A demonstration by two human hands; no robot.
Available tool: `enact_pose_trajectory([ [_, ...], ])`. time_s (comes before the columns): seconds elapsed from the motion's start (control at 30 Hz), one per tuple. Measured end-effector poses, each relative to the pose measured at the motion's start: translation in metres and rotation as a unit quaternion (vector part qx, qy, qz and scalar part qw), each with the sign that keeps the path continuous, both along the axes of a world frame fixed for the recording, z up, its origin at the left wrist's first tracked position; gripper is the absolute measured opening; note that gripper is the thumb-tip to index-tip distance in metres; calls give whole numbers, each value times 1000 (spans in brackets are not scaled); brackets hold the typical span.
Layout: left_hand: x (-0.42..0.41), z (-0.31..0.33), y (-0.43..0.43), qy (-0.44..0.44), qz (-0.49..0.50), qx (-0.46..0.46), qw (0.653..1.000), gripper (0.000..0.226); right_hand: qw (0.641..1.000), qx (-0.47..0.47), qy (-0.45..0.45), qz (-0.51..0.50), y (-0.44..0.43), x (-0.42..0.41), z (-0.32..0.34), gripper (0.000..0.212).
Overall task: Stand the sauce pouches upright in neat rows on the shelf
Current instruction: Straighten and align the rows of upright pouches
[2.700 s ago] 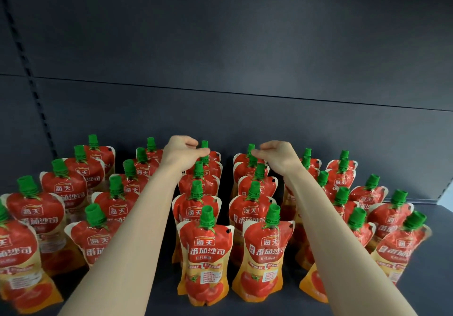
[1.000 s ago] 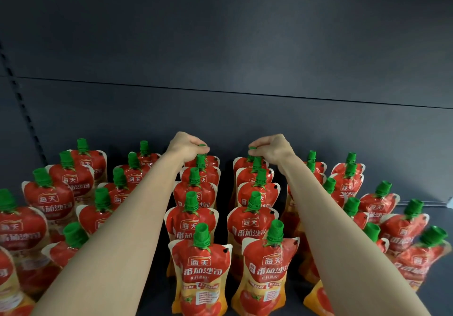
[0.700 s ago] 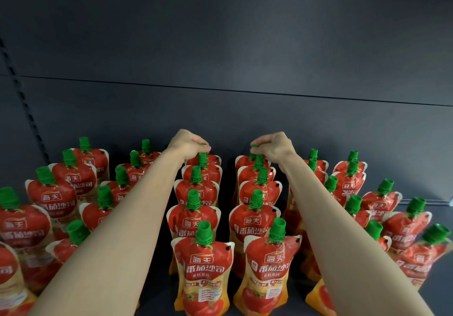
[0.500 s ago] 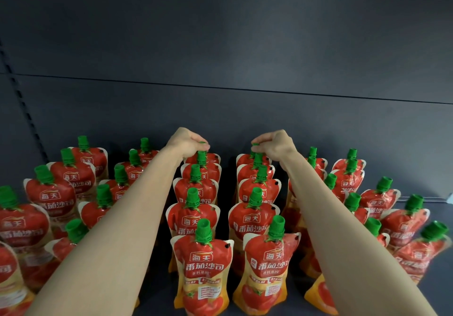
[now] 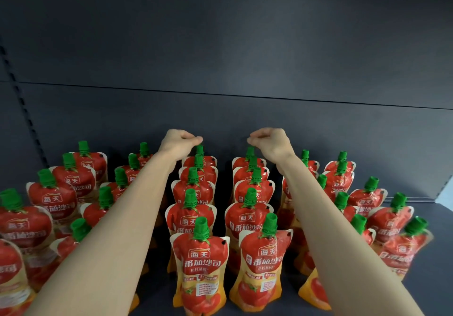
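Both hands had come up off the rearmost caps. The left hand (image 5: pixel 180 143) hung just above the green cap (image 5: pixel 199 149) of the back pouch in the left centre row. Its grip was narrow, thumb meeting fingertips, with nothing between them. The right hand (image 5: pixel 272 143) mirrored it over the back cap (image 5: pixel 250 151) of the right centre row, grip likewise narrow and empty.

Half a second before, fingers on both sides were pinched down on those caps. Now a sliver of dark back panel (image 5: pixel 220 119) showed between fingertips and caps. The two back pouches stood on their own, upright, close to the panel.

The sauce pouches (image 5: pixel 199 254) were all on the shelf (image 5: pixel 441 208). The two centre rows ran straight from front to back, caps in line. I judged those two rows finished.

The outer rows looked looser. On the right, the front pouch (image 5: pixel 404 249) tilted outward. On the left, the spacing was uneven. These probably need squaring next.

Otherwise the view matched the earlier frames, apart from a slight shift of the camera.
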State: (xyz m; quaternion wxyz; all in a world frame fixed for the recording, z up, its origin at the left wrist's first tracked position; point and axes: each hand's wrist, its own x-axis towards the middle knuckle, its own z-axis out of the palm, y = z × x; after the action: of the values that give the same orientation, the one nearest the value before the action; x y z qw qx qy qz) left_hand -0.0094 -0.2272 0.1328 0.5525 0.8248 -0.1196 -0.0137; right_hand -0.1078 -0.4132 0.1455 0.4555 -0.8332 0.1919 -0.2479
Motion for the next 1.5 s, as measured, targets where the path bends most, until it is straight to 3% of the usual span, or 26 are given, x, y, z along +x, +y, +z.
enact_pose_trajectory([
  [0.27,-76,10,32,-76,-19,-67,995,16,995,-22,-47,85,30,-72,-10,11],
  [0.4,-113,-13,50,-89,-27,-82,992,21,992,4,-85,88,38,-100,-25,8],
  [0.67,-126,-27,55,-81,-38,-93,992,33,995,4,-56,88,39,-100,-31,18],
  [0.87,-135,-36,60,-71,-50,-94,992,17,991,47,-63,107,42,-112,-32,18],
  [1.13,-138,-44,65,-6,-90,-142,986,8,985,70,1,160,45,-110,-33,17],
  [1.33,-140,-49,65,-8,-107,-179,978,13,986,53,-68,140,41,-115,-41,10],
  [1.5,-138,-50,64,-2,-97,-189,977,22,990,41,-75,115,36,-117,-44,15],
])
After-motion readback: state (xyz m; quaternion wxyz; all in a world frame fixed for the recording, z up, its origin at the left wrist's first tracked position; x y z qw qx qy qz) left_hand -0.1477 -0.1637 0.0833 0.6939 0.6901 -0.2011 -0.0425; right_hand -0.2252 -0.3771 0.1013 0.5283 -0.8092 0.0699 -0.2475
